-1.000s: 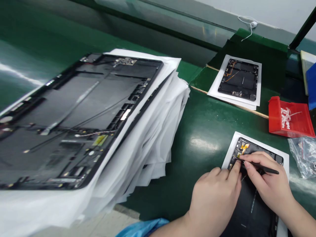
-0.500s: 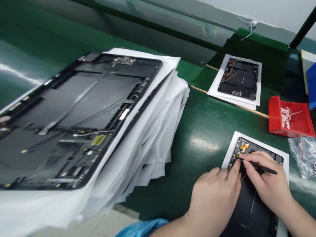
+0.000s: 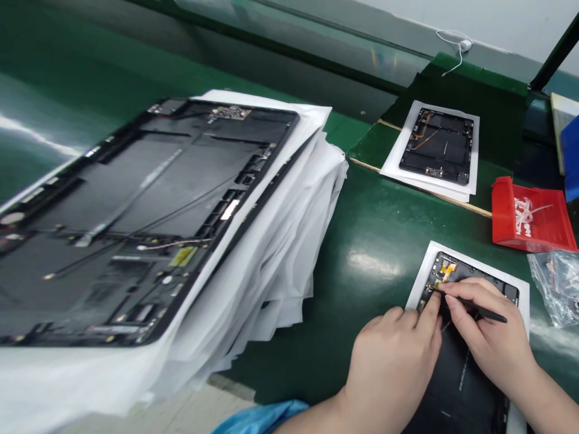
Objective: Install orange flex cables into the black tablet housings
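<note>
Green bench (image 3: 371, 223), pale wall (image 3: 511, 27) far right — right hand (image 3: 493, 325) pinches a tool (image 3: 491, 313) over the near-right panel (image 3: 474, 398), left hand (image 3: 398, 355) bent — can't tell if gripping.

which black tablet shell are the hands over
The black rectangular tablet shell at lower right: bare left hand and right hand are over it. The upper-right black shell and left black shell atop the white-layered stack have none.

Casing (image 3: 479, 389) on sheet (image 3: 523, 298), stack (image 3: 257, 253) left
</note>
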Tool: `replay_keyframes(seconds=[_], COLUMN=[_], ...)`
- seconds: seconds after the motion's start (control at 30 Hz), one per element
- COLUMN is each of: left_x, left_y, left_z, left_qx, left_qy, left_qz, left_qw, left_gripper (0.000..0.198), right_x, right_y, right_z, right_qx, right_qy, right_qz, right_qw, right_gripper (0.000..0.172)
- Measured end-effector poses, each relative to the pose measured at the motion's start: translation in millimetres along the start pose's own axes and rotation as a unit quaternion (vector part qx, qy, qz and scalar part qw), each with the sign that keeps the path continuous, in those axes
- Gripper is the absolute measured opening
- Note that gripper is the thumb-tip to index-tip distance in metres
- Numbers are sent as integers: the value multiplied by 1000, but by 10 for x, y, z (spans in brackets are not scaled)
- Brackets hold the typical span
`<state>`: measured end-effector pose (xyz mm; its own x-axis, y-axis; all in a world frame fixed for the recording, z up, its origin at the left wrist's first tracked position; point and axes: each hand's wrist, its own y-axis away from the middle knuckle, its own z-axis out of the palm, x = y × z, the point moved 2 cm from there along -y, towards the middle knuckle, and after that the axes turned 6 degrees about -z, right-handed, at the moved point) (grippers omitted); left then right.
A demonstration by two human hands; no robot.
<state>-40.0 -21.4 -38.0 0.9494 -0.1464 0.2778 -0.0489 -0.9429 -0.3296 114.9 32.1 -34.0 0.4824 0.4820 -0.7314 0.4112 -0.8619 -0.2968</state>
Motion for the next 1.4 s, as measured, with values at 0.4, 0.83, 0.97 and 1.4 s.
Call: replay_keyframes(seconds=[0.4, 0.83, 0.97, 1.4], left_x=[-18, -34, -29, -33], left_y=[4, 37, 17, -1], left_z=[-9, 22, 22, -8], left_qx=[3, 1, -1, 0], left_qy=[9, 16, 14, 11], left_qz=[-2, -7, -3, -3], left_qw=[1000, 1000, 1000, 1000], left_gripper=[23, 23, 23, 23], right_x=[-8, 9, 4, -12], right_y=[-4, 1, 4, 2], right_z=[-32, -30, -30, -38], right_qx=[-10, -2, 0, -8], right_qy=[8, -15, -15, 0], right_qz=[-23, -2, -11, -34], right_qw=[1000, 1000, 1000, 999], right_gripper=[18, 18, 16, 19])
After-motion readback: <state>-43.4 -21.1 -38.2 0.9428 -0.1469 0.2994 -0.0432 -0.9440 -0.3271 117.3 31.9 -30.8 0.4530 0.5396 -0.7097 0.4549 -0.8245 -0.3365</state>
